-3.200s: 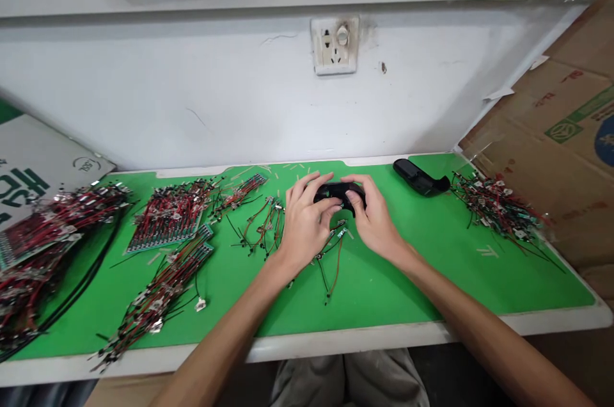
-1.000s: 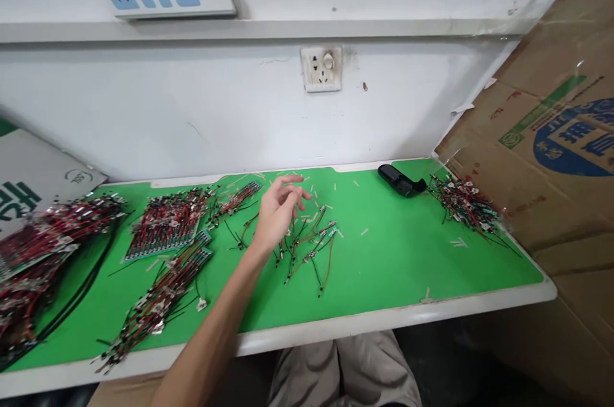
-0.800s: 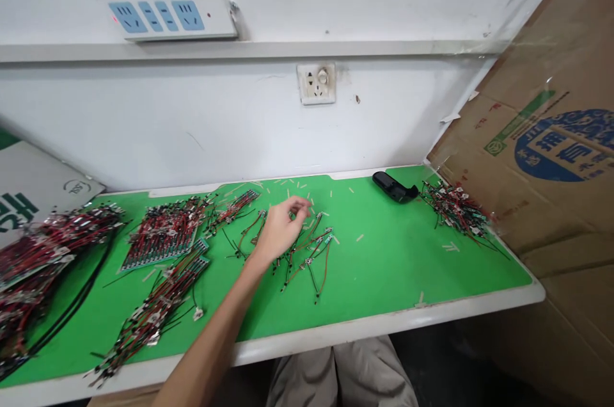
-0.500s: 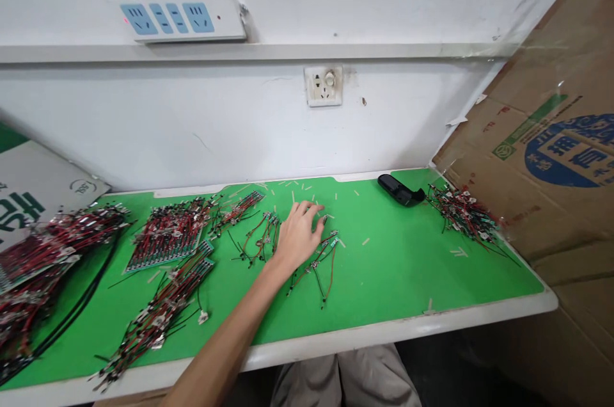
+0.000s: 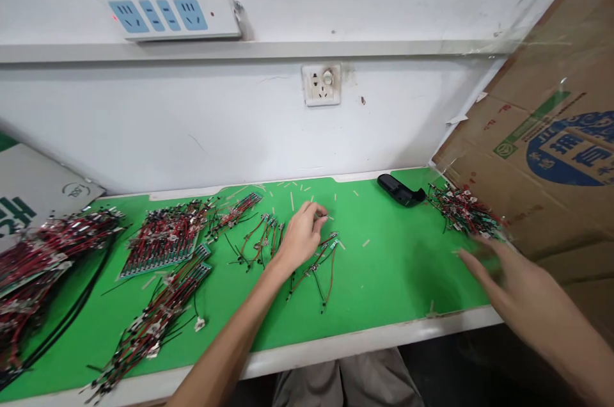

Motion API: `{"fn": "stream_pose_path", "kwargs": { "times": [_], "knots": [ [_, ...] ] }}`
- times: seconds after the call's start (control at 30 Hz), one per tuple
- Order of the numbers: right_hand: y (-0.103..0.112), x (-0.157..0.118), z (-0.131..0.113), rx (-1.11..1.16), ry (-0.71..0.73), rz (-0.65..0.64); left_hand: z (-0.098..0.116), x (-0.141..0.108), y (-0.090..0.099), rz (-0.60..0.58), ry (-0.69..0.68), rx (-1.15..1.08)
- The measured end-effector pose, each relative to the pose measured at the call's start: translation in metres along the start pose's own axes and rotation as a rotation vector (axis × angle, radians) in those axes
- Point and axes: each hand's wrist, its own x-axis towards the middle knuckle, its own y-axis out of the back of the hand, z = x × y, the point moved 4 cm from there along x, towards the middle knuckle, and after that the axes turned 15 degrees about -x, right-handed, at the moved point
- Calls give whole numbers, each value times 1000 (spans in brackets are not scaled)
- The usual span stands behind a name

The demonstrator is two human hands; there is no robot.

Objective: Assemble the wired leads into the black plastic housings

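My left hand (image 5: 301,231) rests low over the green mat, fingers curled and thumb drawn in against the index finger. What lies in that pinch is too small to make out. Just right of its wrist lie a few small circuit boards with red and black wires (image 5: 314,266). More wired boards (image 5: 263,237) lie to its left. Out at the right, my right hand (image 5: 522,292) hovers above the table, blurred, thumb and fingers apart, with nothing seen in it. Its fingertips are close to a heap of wired boards (image 5: 463,210) by the cardboard.
Bundles of wired boards (image 5: 163,234) cover the left of the green mat (image 5: 384,279). A black handheld device (image 5: 400,191) lies near the wall. Pale thin strips are scattered behind my left hand. A cardboard sheet (image 5: 542,215) walls off the right side.
My right hand has come into view from the right, near the heap of wired boards. My left hand stays in about the same place, its fingers drawn closer together.
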Motion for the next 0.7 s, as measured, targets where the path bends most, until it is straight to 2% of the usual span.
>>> {"fn": "stream_pose_path", "kwargs": {
  "times": [0.1,0.17,0.27,0.37,0.47,0.53,0.6,0.7],
  "knots": [
    [-38,74,-37,-83,11,-92,6,-2,18,83,66,-298],
    [-62,116,-61,-109,-8,-152,8,-3,31,144,100,-417],
    [-88,144,-91,-57,26,-196,10,-4,46,214,81,-465],
    [-99,139,-116,136,162,-139,16,-5,51,231,10,-422],
    [-94,119,-140,408,360,-26,24,-7,50,207,15,-429],
    [-88,106,-155,542,472,24,25,-8,46,107,152,-537],
    [-83,95,-167,624,539,33,23,-10,44,-76,339,-599],
    [-79,87,-176,693,566,-1,17,-17,57,-247,514,-456]
  ]
}}
